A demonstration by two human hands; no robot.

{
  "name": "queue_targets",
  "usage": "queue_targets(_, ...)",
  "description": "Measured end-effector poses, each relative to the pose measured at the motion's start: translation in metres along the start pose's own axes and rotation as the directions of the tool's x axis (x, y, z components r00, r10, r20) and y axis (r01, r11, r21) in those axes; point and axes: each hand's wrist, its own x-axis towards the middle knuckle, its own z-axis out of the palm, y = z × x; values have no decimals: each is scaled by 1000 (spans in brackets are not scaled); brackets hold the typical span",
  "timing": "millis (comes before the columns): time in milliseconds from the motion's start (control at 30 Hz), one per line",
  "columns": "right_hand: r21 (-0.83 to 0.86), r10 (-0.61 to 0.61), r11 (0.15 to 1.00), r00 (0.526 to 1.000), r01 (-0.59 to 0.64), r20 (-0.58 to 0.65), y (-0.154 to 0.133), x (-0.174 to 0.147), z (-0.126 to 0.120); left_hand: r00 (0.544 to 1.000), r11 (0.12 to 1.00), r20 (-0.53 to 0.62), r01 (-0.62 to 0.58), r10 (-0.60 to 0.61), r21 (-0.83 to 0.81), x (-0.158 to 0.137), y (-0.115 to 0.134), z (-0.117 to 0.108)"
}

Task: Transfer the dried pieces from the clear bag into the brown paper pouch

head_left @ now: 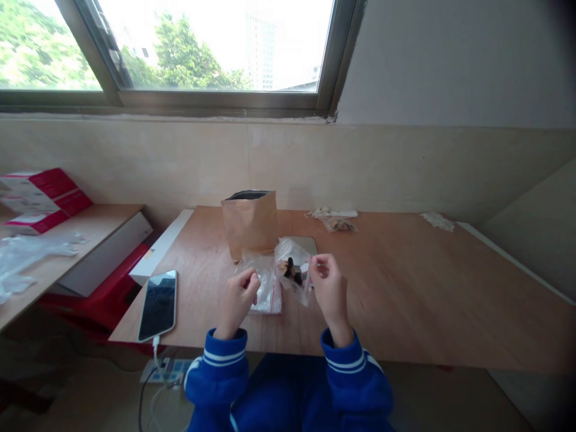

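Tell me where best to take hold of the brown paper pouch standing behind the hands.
Take the brown paper pouch by its side edges near the open top, coming from above and in front. It stands upright with its mouth open, and the hands and small plastic bags crowd its base.

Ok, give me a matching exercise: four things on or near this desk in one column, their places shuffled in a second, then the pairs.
Things:
1. phone
2. brown paper bag
3. small clear bag
4. red and white boxes

Places:
A. standing upright behind the hands
B. on the side table at far left
C. flat at the desk's left front corner, cable plugged in
D. held up between both hands

Pairs: 1-C, 2-A, 3-D, 4-B
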Motion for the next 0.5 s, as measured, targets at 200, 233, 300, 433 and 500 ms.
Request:
queue_targets(200, 246, 42, 968, 998, -52, 44, -19, 1, 4, 997, 872, 15, 70, -72, -484, 13, -28, 30)
queue_targets(233, 264, 42, 963, 996, -60, 74, -21, 1, 8, 993, 821, 48, 113, -104, -559, 15, -33, 39)
queue_targets(300, 253, 24, 966, 990, -59, 139, -23, -1, 15, 979, 698, 144, 203, -143, -686, 17, -39, 57)
queue_targets(433, 27, -25, 999, 980, 20, 200, -15, 1, 23, 945, 484, 262, 325, -195, -812, 13, -41, 71)
queue_targets(500, -102, -17, 994, 984, 36, 178, -10, 3, 25, 947, 466, 232, 313, -223, -827, 11, -42, 67)
